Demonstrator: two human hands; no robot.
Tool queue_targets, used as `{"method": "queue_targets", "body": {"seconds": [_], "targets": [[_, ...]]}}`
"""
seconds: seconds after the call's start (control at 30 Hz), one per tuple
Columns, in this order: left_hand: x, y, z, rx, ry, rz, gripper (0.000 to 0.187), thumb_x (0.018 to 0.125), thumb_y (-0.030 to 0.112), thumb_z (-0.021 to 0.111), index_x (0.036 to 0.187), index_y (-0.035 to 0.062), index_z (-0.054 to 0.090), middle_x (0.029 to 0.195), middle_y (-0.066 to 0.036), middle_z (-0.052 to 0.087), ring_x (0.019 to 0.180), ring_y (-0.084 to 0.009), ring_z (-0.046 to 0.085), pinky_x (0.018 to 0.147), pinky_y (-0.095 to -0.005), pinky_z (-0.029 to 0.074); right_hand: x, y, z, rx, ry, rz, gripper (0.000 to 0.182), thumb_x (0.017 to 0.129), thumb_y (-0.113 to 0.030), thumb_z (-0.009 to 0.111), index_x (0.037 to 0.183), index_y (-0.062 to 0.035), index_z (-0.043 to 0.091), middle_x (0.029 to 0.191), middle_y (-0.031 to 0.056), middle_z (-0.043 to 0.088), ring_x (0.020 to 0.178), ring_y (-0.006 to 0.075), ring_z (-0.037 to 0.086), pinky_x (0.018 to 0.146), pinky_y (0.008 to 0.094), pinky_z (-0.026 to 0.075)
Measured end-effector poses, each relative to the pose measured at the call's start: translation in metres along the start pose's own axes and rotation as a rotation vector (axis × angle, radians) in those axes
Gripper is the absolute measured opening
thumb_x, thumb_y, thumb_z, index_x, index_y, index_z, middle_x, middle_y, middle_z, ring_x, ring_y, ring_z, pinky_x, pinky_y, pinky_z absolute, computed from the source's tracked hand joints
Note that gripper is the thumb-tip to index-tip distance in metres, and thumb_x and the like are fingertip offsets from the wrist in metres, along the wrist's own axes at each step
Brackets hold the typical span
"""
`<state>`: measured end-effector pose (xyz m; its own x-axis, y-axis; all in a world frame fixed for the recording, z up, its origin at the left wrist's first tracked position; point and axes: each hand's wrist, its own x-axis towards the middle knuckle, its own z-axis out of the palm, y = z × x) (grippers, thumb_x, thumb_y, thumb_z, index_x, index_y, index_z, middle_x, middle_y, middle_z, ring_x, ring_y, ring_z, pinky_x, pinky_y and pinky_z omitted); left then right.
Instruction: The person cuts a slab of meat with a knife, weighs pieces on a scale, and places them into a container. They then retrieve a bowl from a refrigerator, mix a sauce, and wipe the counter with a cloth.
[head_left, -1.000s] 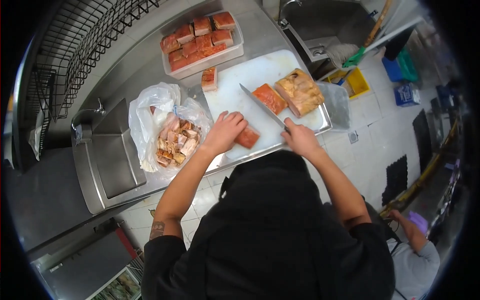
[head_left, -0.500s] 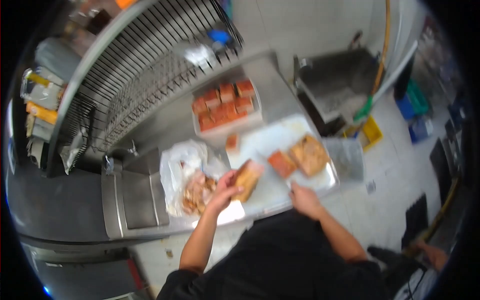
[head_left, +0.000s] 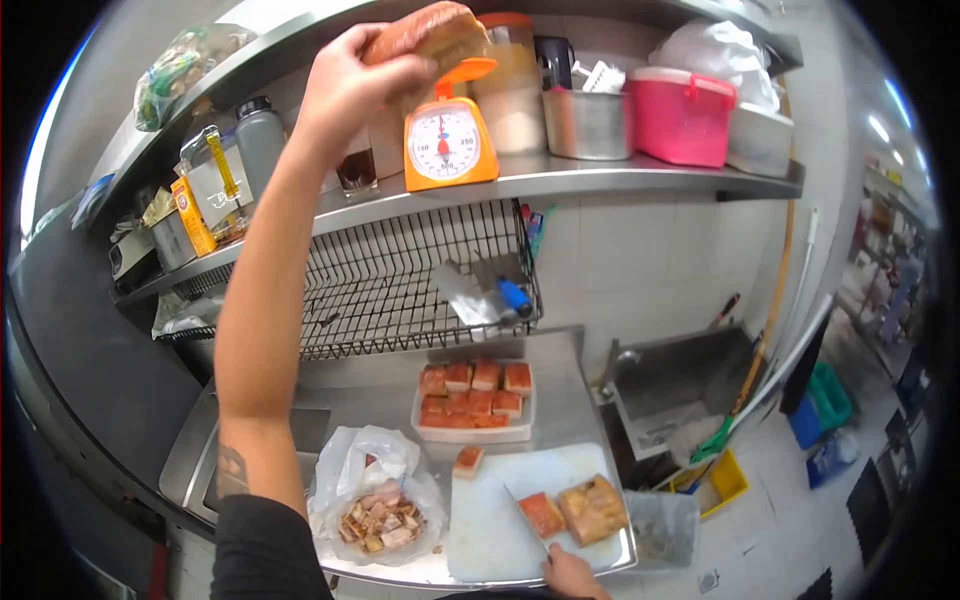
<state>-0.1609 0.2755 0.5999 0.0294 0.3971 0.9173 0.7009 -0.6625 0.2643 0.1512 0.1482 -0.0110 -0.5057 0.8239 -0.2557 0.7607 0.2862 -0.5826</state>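
My left hand (head_left: 350,90) is raised high, its fingers closed round a block of pork belly (head_left: 430,35) with reddish-brown skin. The block is held at the top of an orange dial scale (head_left: 450,145) on the shelf and overlaps its orange pan in this view. Low down, my right hand (head_left: 572,574) grips a knife (head_left: 527,520), its blade lying over the white cutting board (head_left: 490,545). Beside the blade are a smaller pork piece (head_left: 541,514) and a larger slab (head_left: 592,509). Another small pork piece (head_left: 468,461) lies at the board's upper left corner.
A white tub (head_left: 475,434) of pork blocks stands behind the board. To the left is a plastic bag (head_left: 345,470) of chopped pieces. Above hangs a wire rack (head_left: 370,290). The steel shelf (head_left: 560,178) carries a pink container (head_left: 680,115) and a metal pot (head_left: 590,125).
My left hand has lifted the pork block from above the board up to the scale on the shelf. The view has tilted upward. My right hand stays low by the board.
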Motion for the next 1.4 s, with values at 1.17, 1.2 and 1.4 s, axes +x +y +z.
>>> {"method": "queue_targets", "body": {"seconds": [1.17,1.2,1.4], "targets": [[0.114,-0.038,0.012,0.357,-0.216,-0.512,0.094,0.07,0.037,0.086,0.138,-0.0125,0.043,0.11,-0.023,0.066,0.101,-0.0283,0.067,0.08,-0.0404,0.056,0.008,0.002,0.002,0.016,-0.069,0.039,0.032,0.092,-0.029,0.06,0.108,-0.0032,0.049,0.093,0.0239,0.07,0.089,0.0434,0.067,0.079,0.0537,0.052],[0.119,-0.048,0.011,0.434,-0.194,-0.396,0.094,0.072,0.036,0.085,0.138,-0.0129,0.042,0.109,-0.023,0.066,0.098,-0.0284,0.068,0.078,-0.0398,0.057,0.008,0.001,0.0,0.006,-0.077,0.045,0.032,0.092,-0.029,0.06,0.108,-0.0032,0.049,0.093,0.0239,0.07,0.089,0.0432,0.067,0.079,0.0536,0.052],[0.138,-0.1,0.028,0.484,-0.141,-0.249,0.086,0.064,0.043,0.088,0.128,-0.0042,0.057,0.115,-0.019,0.066,0.094,-0.0221,0.068,0.085,-0.0331,0.055,0.008,0.003,0.002,0.008,-0.078,0.04,0.033,0.092,-0.03,0.06,0.108,-0.0033,0.049,0.092,0.0242,0.069,0.09,0.0433,0.067,0.079,0.0536,0.052]]}}
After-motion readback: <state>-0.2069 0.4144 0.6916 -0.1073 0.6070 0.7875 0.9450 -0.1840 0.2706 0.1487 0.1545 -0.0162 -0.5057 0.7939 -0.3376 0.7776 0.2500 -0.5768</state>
